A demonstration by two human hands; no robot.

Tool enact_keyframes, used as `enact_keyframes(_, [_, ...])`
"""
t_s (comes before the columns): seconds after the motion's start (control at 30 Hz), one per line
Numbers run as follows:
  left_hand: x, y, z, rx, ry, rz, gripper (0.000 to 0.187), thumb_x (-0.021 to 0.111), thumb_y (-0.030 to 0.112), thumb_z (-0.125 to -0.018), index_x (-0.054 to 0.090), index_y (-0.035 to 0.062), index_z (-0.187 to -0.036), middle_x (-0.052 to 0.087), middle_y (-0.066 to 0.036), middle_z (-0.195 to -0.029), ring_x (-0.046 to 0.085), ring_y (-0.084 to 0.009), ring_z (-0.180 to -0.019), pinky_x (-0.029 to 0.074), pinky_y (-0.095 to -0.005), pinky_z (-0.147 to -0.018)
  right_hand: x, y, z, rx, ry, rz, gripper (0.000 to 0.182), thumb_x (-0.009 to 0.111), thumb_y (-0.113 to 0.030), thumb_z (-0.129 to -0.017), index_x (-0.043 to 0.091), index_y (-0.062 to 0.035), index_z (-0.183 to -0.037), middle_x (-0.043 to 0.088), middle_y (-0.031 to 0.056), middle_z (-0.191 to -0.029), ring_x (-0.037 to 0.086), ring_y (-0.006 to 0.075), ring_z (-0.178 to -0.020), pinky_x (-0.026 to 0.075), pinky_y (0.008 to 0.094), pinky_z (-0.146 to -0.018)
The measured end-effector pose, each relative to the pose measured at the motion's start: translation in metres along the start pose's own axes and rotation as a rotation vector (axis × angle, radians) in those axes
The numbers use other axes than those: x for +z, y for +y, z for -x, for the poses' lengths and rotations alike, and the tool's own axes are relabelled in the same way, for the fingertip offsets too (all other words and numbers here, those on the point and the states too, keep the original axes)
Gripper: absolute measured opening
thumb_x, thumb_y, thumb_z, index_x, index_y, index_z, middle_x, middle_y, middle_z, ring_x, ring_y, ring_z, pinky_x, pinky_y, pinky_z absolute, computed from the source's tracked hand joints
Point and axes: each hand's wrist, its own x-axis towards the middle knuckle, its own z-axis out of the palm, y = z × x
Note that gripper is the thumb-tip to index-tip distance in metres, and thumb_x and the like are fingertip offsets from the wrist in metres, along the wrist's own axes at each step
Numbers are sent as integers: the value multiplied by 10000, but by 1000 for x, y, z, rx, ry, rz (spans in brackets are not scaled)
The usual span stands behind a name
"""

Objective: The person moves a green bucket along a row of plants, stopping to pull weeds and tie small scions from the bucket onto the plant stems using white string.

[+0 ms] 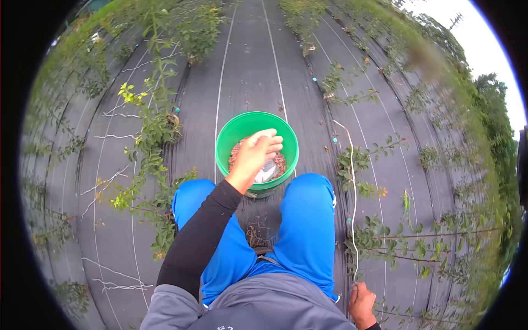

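My left hand [257, 157] is over the green bucket [224, 144], reaching in from the near side. Its fingers are loosely bent and slightly apart, and no object shows in them; the palm is partly hidden. Inside the bucket lie brown granules or chips [281, 163] and a whitish, partly clear object [267, 172], perhaps a cup. Low on the right, my right hand [362, 303] is closed round the lower end of a long, thin white rod or cord [355, 212]. That piece runs forward along the ground cover and bends left at its far end.
Black ground cover [250, 71] with white lines lies under me. Leafy plants [157, 181] stand in a row on the left, and low branches [434, 236] spread on the right. White wires [118, 272] lie at left. My blue-clad knees [308, 206] flank the bucket.
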Motion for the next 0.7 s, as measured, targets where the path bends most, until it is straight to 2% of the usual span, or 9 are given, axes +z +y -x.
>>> enact_keyframes(0.13, [13,9,-10,-84,-10,364,600,414,417,-944,271,-16,-1335,427,-236,-1304,430,-328,-1220,373,-432,-984,-16,-15,-47,-236,-164,193,202,497,-98,-843,577,-38,-1018,616,197,-747,600,345,-626,479,422,-570])
enact_keyframes(0.17, [13,16,-12,-82,8,443,517,396,410,-951,341,7,-1271,462,-220,-1268,461,-325,-1188,380,-441,-972,-18,-18,-57,-325,-202,182,202,497,-98,-843,577,-38,-1018,616,197,-747,600,345,-626,479,422,-570])
enact_keyframes(0.23, [11,26,-20,-92,156,632,374,381,346,-965,406,40,-1179,572,-124,-1042,587,-222,-933,465,-393,-837,-20,-26,-74,-236,-249,269,236,493,-110,-806,578,-89,-1024,590,219,-683,569,402,-586,444,483,-528])
enact_keyframes(0.27, [2,28,-21,-71,189,633,374,381,346,-965,406,40,-1179,572,-124,-1042,587,-222,-933,465,-393,-837,-23,-31,-83,-281,-252,333,236,494,-118,-811,575,-78,-1029,581,218,-656,567,399,-581,443,477,-530])
enact_keyframes(0.33, [-14,38,-20,-4,228,697,247,382,268,-963,442,72,-1102,518,-4,-758,500,-105,-600,462,-314,-609,-21,-32,-97,-341,-239,317,242,494,-111,-807,575,-79,-1033,585,217,-661,570,401,-588,444,479,-539])
enact_keyframes(0.37, [-22,43,-20,7,244,698,247,382,268,-963,442,72,-1102,518,-4,-759,500,-105,-600,462,-314,-609,-22,-32,-102,-367,-221,304,248,495,-105,-803,574,-80,-1037,589,216,-667,573,403,-594,446,482,-548])
enact_keyframes(0.43, [-40,67,-1,157,443,657,201,386,206,-953,455,86,-1099,420,38,-642,356,-70,-478,373,-267,-487,-30,-45,-115,-360,-244,281,266,498,-109,-811,572,-84,-1065,612,216,-727,589,401,-635,461,473,-587])
enact_keyframes(0.5, [-70,76,14,267,536,677,190,390,196,-953,460,91,-1096,422,35,-633,359,-71,-474,361,-263,-485,-33,-54,-128,-381,-57,-25,296,520,-197,-852,562,-94,-1126,623,229,-881,608,384,-753,476,445,-674])
enact_keyframes(0.7, [-157,119,109,621,754,643,220,407,232,-960,453,98,-1128,425,31,-627,395,-78,-482,405,-268,-508,-13,-108,-181,-636,-63,-258,208,556,-175,-837,536,-41,-995,626,180,-736,637,304,-649,457,440,-570])
